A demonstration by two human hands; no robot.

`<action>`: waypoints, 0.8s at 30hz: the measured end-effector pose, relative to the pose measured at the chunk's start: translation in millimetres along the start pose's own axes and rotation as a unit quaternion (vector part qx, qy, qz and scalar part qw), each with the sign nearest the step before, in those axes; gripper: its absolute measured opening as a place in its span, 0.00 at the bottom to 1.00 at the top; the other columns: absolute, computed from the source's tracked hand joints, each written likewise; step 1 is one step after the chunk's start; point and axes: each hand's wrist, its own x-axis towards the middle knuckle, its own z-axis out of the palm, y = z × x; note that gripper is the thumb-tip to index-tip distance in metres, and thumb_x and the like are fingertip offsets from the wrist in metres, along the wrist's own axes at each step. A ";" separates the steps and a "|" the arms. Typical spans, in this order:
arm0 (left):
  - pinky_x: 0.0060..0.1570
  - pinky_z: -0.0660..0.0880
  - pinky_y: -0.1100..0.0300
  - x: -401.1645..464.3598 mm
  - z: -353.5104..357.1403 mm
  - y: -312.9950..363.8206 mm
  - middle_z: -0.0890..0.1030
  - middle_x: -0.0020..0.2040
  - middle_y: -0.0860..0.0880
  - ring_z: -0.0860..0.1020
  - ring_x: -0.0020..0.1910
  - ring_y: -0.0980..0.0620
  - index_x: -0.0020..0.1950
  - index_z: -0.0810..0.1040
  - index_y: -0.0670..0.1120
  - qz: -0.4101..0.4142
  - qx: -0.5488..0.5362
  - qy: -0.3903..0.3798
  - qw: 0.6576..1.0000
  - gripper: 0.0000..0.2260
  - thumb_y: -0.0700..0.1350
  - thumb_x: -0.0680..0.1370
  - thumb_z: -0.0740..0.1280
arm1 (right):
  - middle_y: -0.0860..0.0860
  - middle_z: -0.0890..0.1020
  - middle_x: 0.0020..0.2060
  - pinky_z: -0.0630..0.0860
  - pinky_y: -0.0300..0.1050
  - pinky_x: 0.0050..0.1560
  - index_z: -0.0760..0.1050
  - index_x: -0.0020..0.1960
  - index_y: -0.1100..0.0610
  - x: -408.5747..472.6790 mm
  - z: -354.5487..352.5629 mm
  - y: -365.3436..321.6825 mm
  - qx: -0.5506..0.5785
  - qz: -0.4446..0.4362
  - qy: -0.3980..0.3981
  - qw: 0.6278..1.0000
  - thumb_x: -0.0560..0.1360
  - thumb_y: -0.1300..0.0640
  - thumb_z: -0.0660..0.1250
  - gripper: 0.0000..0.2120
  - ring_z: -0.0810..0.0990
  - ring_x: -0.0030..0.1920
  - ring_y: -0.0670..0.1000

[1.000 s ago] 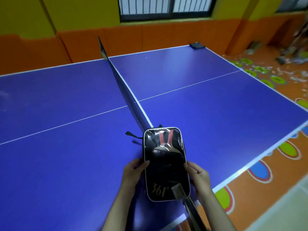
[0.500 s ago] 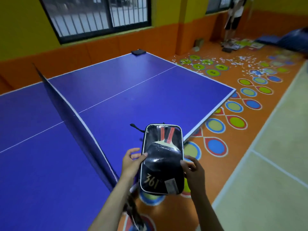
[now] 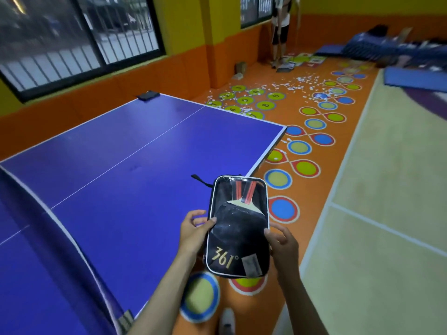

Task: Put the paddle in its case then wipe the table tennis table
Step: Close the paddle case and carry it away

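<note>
I hold a black paddle case with a clear window and gold "361°" lettering over the near right edge of the blue table tennis table. The paddle shows through the window, red-and-black handle pointing away from me. My left hand grips the case's left side, thumb on the front. My right hand grips its right side with curled fingers. A black zip strap sticks out at the case's top left.
The net runs across the table on my left. A dark cloth lies at the table's far corner. Orange floor with coloured circles lies to the right, with paper scraps further off. A person stands at the far wall.
My view has swung to the right, so the table's right end and the floor fill more of it. The case stays in both hands, now over the table's edge rather than the net.
</note>
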 end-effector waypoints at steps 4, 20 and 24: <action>0.42 0.78 0.60 45.0 38.3 1.9 0.84 0.46 0.42 0.84 0.42 0.48 0.56 0.80 0.45 -0.008 -0.007 -0.008 1.000 0.15 0.42 0.73 0.80 | 0.56 0.86 0.40 0.81 0.61 0.43 0.83 0.53 0.50 51.9 -7.6 -9.4 0.011 -0.003 0.003 1.000 0.76 0.55 0.77 0.07 0.84 0.41 0.57; 0.32 0.75 0.69 261.1 200.2 65.4 0.82 0.41 0.42 0.81 0.30 0.61 0.55 0.79 0.38 -0.021 -0.030 -0.069 0.997 0.13 0.33 0.73 0.77 | 0.59 0.86 0.45 0.82 0.54 0.41 0.83 0.55 0.51 276.6 -0.4 -81.0 0.046 0.036 0.032 0.998 0.81 0.55 0.71 0.04 0.84 0.42 0.54; 0.35 0.77 0.68 311.7 243.3 72.7 0.84 0.43 0.42 0.84 0.35 0.57 0.56 0.80 0.39 -0.033 -0.026 -0.078 0.996 0.13 0.35 0.74 0.77 | 0.58 0.86 0.45 0.83 0.57 0.43 0.82 0.55 0.53 344.8 -5.5 -85.1 0.047 0.057 0.028 0.997 0.81 0.56 0.71 0.04 0.85 0.43 0.54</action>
